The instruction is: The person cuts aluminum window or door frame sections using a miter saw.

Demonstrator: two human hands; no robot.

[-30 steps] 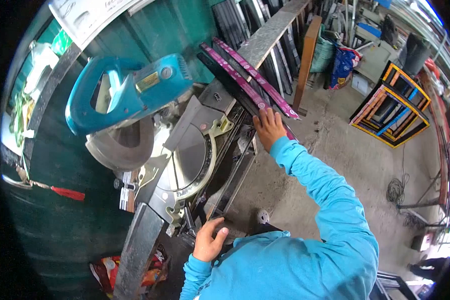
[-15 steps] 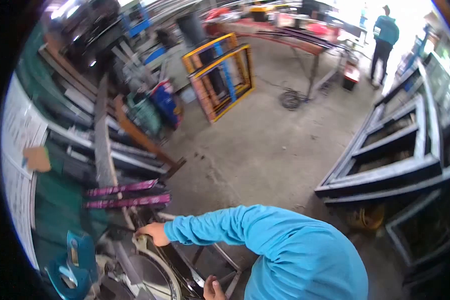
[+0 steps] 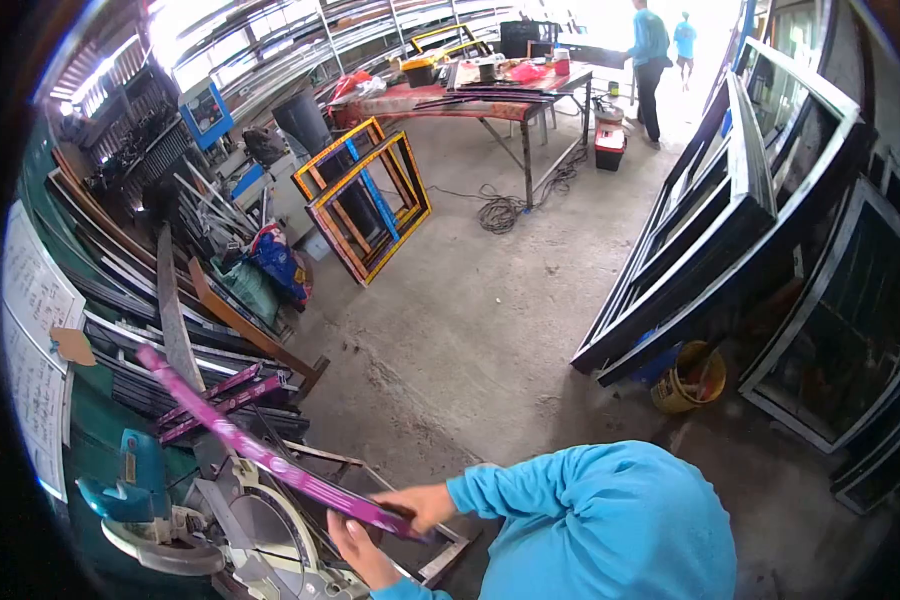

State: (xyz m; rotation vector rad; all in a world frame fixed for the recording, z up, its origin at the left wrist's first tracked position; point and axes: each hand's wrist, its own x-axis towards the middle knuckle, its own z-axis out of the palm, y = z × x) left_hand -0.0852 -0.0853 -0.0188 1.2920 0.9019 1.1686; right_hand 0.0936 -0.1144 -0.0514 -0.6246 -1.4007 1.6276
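A long bar in purple printed wrapping (image 3: 255, 450) slants over the miter saw, its far end up at the left. My right hand (image 3: 422, 505) is closed around its near end. Just below, my left hand (image 3: 362, 552) holds the same bar from its underside, fingers against it. Beneath the bar is the miter saw (image 3: 275, 540), with a teal handle and motor housing (image 3: 142, 480) at its left. Two shorter purple-wrapped pieces (image 3: 220, 402) lie behind the saw.
Colourful taped frames (image 3: 365, 205) stand on the floor before a red-topped table (image 3: 450, 100). Large dark window frames (image 3: 690, 220) lean at right beside a yellow bucket (image 3: 688, 380). Cable coils (image 3: 500, 213) lie on the floor. Two people (image 3: 648, 60) are at the back.
My right hand has left the saw area and now grips the purple-wrapped bar. My left hand has moved up and left onto it. The view has shifted.
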